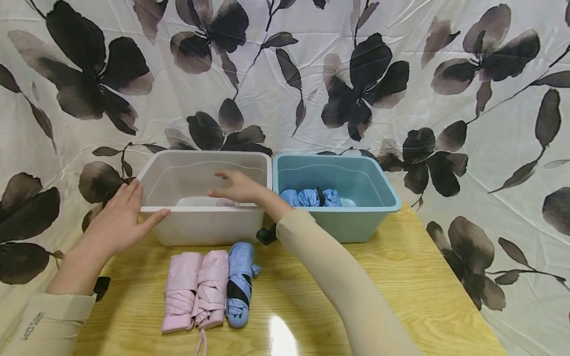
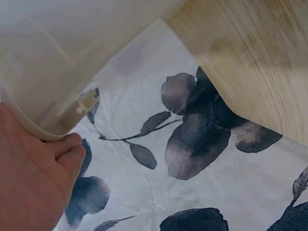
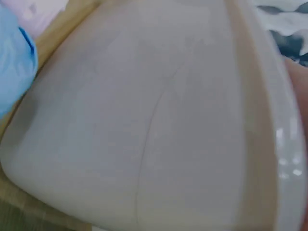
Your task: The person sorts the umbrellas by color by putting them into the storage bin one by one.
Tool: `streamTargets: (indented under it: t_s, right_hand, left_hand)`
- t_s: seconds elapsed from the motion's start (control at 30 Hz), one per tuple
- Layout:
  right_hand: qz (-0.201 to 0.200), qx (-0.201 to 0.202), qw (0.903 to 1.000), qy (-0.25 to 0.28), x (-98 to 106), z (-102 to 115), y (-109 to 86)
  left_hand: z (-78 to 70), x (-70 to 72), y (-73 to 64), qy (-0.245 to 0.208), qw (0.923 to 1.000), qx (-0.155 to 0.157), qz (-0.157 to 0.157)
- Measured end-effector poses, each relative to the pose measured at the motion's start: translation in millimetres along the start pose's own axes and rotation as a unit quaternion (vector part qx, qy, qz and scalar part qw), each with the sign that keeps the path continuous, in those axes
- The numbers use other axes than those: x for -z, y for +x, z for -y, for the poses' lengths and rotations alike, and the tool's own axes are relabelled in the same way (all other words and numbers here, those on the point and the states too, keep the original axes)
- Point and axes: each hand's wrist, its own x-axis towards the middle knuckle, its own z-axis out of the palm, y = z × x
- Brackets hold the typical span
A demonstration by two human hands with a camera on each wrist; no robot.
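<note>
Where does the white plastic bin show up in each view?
Head: white plastic bin, left of centre, beside the blue plastic bin.
Left wrist: top left, cut off by the frame.
Right wrist: large, filling most of the picture.
Shared landmark: wood-grain tabletop.

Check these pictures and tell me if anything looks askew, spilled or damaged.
Nothing looks spilled or damaged. One small untidy detail: a thin pink strap trails from the near end of the middle bundle on the table, sticking out past its wrapped fabric.
</note>
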Motion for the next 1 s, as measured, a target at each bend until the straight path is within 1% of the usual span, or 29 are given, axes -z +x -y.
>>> streamTargets:
  t_s: [0.17,0.33,0.47,0.67,0.73,0.8,0.9,1.0]
  right_hand:
    - [-0.072,0.030,0.9962,0.038,1,3,-26.2]
    - [-0.140,0.069,0.9872,0.035,3,4,-53.4]
    - [-0.193,0.111,0.9735,0.051,-1,3,-76.6]
    - [-0.268,0.163,0.9461,0.081,-19,-10,-108.1]
    - [-0.284,0.170,0.9398,0.084,-27,-15,-117.3]
    - [-0.292,0.172,0.9365,0.088,-36,-20,-126.0]
    - [-0.294,0.167,0.9366,0.092,-50,-27,-137.8]
    - [-0.281,0.165,0.9412,0.090,-63,-31,-147.1]
  left_hand:
    - [3.2,-2.5,-1.9,0.002,1.0000,-0.001,-0.002]
    - [4.3,-3.5,-1.8,0.001,1.0000,-0.002,-0.005]
    - [3.7,-3.0,-0.1,-0.001,1.0000,-0.005,-0.006]
    - [3.0,-2.8,1.1,0.000,1.0000,-0.004,-0.003]
    - [3.0,-2.8,0.8,0.000,1.0000,-0.004,-0.001]
    - [3.0,-2.7,0.5,0.000,1.0000,-0.005,0.000]
    - [2.9,-2.0,0.0,0.000,1.0000,-0.006,0.000]
    - [2.7,-1.1,-0.1,0.001,1.0000,-0.006,-0.001]
